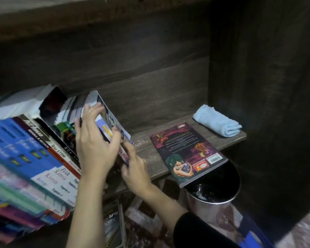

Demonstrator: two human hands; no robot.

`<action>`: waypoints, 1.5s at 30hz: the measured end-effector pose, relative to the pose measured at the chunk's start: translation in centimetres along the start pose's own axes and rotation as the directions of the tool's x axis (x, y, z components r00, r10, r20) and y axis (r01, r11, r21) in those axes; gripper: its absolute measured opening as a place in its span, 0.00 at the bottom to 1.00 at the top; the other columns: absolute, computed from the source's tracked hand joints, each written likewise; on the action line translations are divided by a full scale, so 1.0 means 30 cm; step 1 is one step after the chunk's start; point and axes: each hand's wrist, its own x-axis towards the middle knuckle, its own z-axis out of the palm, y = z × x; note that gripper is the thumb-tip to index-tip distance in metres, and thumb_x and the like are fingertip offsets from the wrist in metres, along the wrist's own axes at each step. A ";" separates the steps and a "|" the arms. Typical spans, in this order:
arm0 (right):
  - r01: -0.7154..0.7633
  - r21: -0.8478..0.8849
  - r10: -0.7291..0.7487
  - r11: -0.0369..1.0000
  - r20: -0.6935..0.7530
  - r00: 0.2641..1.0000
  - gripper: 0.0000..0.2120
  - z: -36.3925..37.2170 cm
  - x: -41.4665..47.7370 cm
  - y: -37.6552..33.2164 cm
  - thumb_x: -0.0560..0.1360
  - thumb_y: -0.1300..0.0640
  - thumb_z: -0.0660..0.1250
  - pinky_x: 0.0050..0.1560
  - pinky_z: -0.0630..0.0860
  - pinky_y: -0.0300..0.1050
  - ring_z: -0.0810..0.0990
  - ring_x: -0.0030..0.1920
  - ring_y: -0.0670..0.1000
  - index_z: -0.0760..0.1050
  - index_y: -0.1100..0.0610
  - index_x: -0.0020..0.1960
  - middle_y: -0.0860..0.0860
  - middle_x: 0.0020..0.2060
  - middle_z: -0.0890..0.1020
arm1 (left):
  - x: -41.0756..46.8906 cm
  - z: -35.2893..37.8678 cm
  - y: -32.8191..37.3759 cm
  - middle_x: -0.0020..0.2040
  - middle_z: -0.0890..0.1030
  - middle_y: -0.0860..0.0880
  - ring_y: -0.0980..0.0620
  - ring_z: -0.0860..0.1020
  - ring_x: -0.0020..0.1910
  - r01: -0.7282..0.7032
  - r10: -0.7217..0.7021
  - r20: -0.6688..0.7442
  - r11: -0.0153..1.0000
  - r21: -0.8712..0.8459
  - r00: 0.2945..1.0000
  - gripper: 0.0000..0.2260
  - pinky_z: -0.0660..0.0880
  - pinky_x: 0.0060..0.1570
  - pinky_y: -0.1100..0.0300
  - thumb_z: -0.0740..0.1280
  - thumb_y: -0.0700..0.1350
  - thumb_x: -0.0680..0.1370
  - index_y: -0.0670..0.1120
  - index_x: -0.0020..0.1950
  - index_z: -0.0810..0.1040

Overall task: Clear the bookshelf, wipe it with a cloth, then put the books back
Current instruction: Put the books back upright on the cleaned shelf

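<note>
— Books [43, 154] lean in a row, left side of shelf [147, 151]. Hands?
— Left hand [95, 145] and right hand [134, 167] both grip a thin comic [115, 122], tilted against the row. Blue cloth [217, 124] folded, far right.

Both arms reach in from the near edge, close side by side. The left hand [95, 140] shows its back, fingers spread far behind a tilted book [113, 120], thumb curled over its cover. The right hand [134, 167] sits just right and nearer, fingers curled, pinching the book's near end. The left forearm [82, 203] is bare; a black sleeve [195, 230] covers the right arm's near part
</note>
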 end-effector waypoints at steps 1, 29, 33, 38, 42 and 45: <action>-0.031 -0.003 0.031 1.000 0.032 0.999 0.37 -0.003 0.006 0.008 0.73 0.70 0.60 0.56 0.71 0.54 0.77 0.55 0.67 0.51 0.40 0.70 0.63 0.61 0.77 | 0.000 0.005 -0.005 0.67 0.72 0.44 0.56 0.59 0.71 -0.012 0.012 0.011 1.000 0.026 1.000 0.22 0.53 0.74 0.46 0.68 0.36 0.72 0.40 0.65 0.69; -0.212 0.101 0.157 0.972 0.393 0.906 0.49 -0.047 0.148 0.155 0.65 0.67 0.77 0.68 0.69 0.47 0.69 0.69 0.53 0.56 0.43 0.76 0.53 0.72 0.68 | 0.018 0.024 -0.047 0.65 0.71 0.45 0.47 0.66 0.68 -0.028 0.028 0.007 0.933 0.359 1.000 0.24 0.43 0.69 0.42 0.70 0.47 0.74 0.47 0.68 0.69; -0.204 0.068 0.164 0.977 0.377 0.912 0.50 -0.041 0.150 0.164 0.64 0.64 0.78 0.68 0.70 0.50 0.70 0.69 0.54 0.56 0.42 0.76 0.54 0.71 0.69 | 0.018 0.034 -0.052 0.65 0.71 0.45 0.48 0.65 0.67 -0.023 0.027 -0.007 0.931 0.364 1.000 0.24 0.43 0.69 0.41 0.70 0.47 0.74 0.47 0.68 0.69; -0.244 0.086 0.198 0.966 0.365 0.910 0.50 -0.025 0.149 0.191 0.62 0.58 0.81 0.62 0.75 0.56 0.77 0.60 0.58 0.58 0.35 0.73 0.54 0.68 0.73 | 0.014 0.044 -0.067 0.66 0.68 0.44 0.47 0.62 0.69 -0.055 0.058 0.004 0.923 0.381 0.998 0.26 0.41 0.69 0.40 0.67 0.47 0.76 0.46 0.72 0.63; -0.235 0.054 0.201 0.970 0.355 0.913 0.51 -0.012 0.152 0.211 0.61 0.56 0.81 0.61 0.76 0.56 0.79 0.58 0.59 0.56 0.36 0.73 0.57 0.64 0.76 | 0.011 0.051 -0.075 0.69 0.66 0.43 0.46 0.60 0.72 -0.071 0.064 0.031 0.917 0.393 0.997 0.27 0.39 0.69 0.38 0.65 0.46 0.78 0.46 0.75 0.59; -0.262 0.029 0.233 0.965 0.369 0.900 0.51 -0.013 0.161 0.213 0.60 0.56 0.81 0.64 0.73 0.56 0.76 0.62 0.58 0.58 0.44 0.75 0.58 0.64 0.76 | 0.011 0.054 -0.068 0.69 0.66 0.42 0.45 0.59 0.72 -0.055 0.045 0.034 0.923 0.380 0.998 0.27 0.39 0.68 0.38 0.65 0.45 0.78 0.45 0.75 0.60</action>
